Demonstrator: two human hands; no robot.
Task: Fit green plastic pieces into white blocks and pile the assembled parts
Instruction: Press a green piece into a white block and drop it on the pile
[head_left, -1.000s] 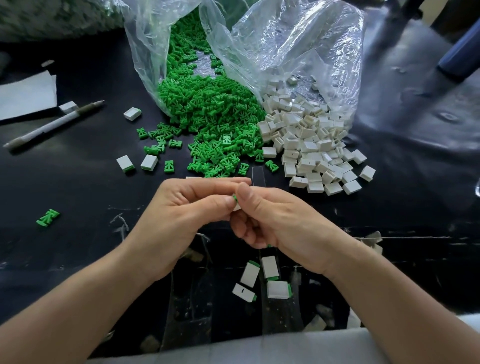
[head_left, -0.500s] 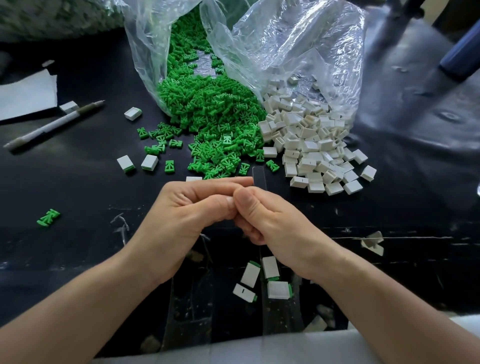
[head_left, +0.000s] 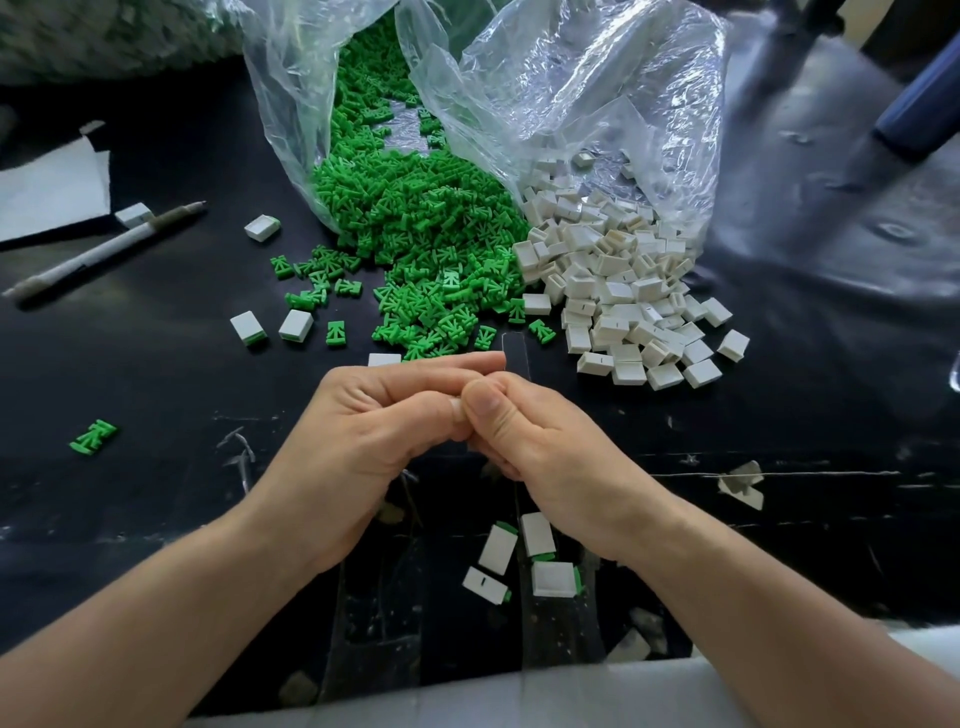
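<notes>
Head view: a pen (head_left: 104, 249) lay far left on the black table (head_left: 156, 389), its tip pointing up-right, with one stray green piece (head_left: 93, 437) below it. Green pieces (head_left: 415, 234) spilled toward the person from a clear bag (head_left: 597, 93). Left hand (head_left: 363, 431) and right hand (head_left: 540, 441) met mid-table, fingers curled and thumb tips pressed together on a block. It was hidden, so its axis could not be told, though a second earlier a white-and-green sliver showed between the thumbs. Four finished parts (head_left: 551, 578) lay below the right wrist, long axes mixed, one green end facing right. White blocks (head_left: 623, 291) were heaped farthest right.
</notes>
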